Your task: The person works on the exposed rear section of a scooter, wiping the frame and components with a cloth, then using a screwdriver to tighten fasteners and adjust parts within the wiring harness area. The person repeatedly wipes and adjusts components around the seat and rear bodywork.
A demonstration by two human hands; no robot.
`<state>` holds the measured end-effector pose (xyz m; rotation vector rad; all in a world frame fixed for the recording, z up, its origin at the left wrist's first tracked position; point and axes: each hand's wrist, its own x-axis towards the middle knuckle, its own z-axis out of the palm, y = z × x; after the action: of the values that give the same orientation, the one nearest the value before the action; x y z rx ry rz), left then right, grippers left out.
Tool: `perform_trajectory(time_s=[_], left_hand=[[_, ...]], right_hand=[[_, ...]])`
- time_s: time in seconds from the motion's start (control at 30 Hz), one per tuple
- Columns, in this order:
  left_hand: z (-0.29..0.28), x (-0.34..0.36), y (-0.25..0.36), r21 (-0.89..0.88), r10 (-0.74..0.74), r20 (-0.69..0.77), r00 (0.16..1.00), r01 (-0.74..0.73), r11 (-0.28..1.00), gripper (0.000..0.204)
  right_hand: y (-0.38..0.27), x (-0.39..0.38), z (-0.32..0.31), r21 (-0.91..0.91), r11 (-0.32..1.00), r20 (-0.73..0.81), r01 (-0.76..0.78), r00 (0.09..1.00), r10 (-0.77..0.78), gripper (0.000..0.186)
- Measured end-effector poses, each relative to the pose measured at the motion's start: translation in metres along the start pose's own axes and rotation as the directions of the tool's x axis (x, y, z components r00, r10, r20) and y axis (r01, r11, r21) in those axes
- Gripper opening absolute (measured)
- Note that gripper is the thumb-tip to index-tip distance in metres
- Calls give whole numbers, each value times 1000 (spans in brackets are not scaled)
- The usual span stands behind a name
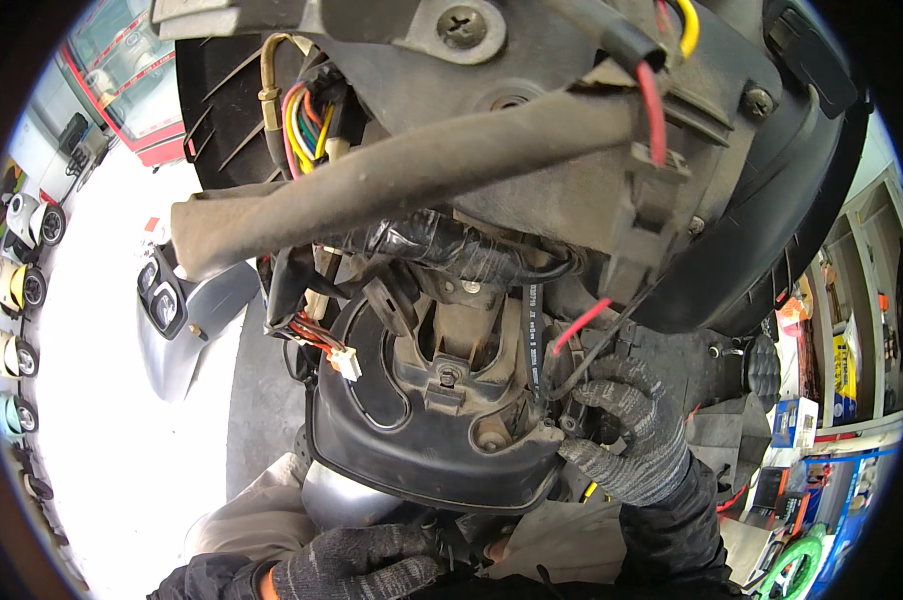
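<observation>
My right hand (633, 430), in a grey knitted glove, is at the right edge of a black plastic scooter body panel (421, 455). Its thumb and fingers close around a small black part (574, 412), beside a black cable (534, 340). My left hand (361, 565), also gloved, is low in front of the panel. Its fingers are bent together toward dark pieces, and whatever they may hold is hidden. Above the right hand hangs a black connector (639, 225) with a red wire (581, 327). A white multi-pin plug (345, 364) dangles at the panel's left.
A thick sheathed tube (411, 175) crosses above the work area, with a coloured wire bundle (309, 125) behind it. A silver-grey body panel with a lamp (186, 310) stands on the floor at left. Shelves (871, 270) and a green coil (796, 565) are at right.
</observation>
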<state>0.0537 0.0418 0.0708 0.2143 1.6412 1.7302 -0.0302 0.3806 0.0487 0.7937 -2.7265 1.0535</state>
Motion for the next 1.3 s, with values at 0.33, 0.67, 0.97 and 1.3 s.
perform_trajectory(time_s=[0.33, 0.67, 0.97, 1.3], left_hand=[[-9, -1, -14, 435, 430, 204, 880, -475, 765, 33], [-6, 4, -13, 373, 263, 131, 956, -293, 880, 30], [0, -1, -12, 221, 131, 12, 991, -130, 966, 28], [0, -4, -8, 341, 293, 65, 954, -297, 892, 35]], right_hand=[[-5, -3, -1, 179, 968, 20, -178, 984, 177, 58], [-9, 11, 4, -214, 957, 140, -195, 964, 228, 67], [1, 14, -4, -96, 980, 99, -173, 978, 182, 70], [-10, 23, -22, -184, 954, 175, -236, 947, 268, 65]])
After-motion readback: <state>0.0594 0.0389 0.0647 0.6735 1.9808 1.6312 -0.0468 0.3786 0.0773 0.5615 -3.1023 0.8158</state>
